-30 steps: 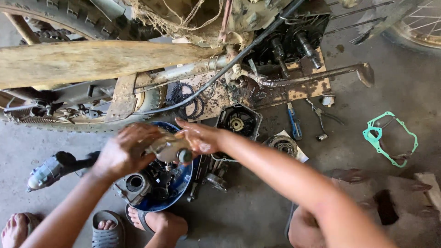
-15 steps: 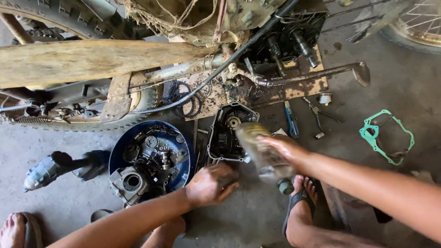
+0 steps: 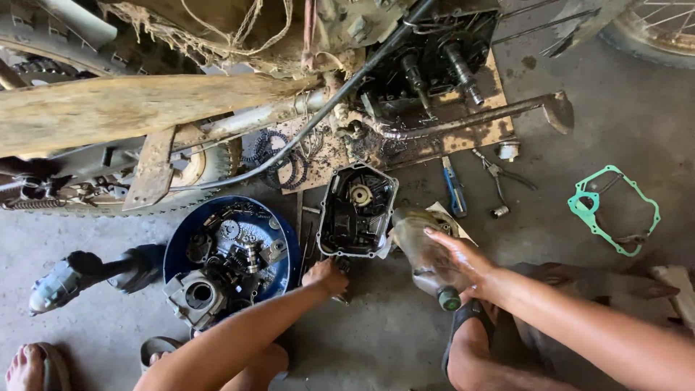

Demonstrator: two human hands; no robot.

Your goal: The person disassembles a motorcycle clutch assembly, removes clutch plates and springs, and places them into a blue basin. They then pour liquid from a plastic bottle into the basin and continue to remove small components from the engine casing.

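My right hand [image 3: 467,264] grips a grimy plastic bottle [image 3: 423,253] with a green cap, lying tilted just right of a black engine cover [image 3: 357,210] that rests open side up on the concrete floor. My left hand [image 3: 326,276] reaches to the floor at the cover's lower edge, fingers curled on something small that I cannot make out. A blue round pan [image 3: 181,246] full of greasy engine parts sits left of my left arm.
A stripped motorcycle engine [image 3: 434,65] and frame stand on a board at the top. A blue-handled tool [image 3: 455,188], pliers [image 3: 499,177] and a green gasket [image 3: 612,210] lie to the right. A power tool [image 3: 65,279] lies at left. Sandalled feet show along the bottom.
My hands left the blue pan. The right one carried the bottle right and down beside the engine cover; the left moved to the floor below the cover.
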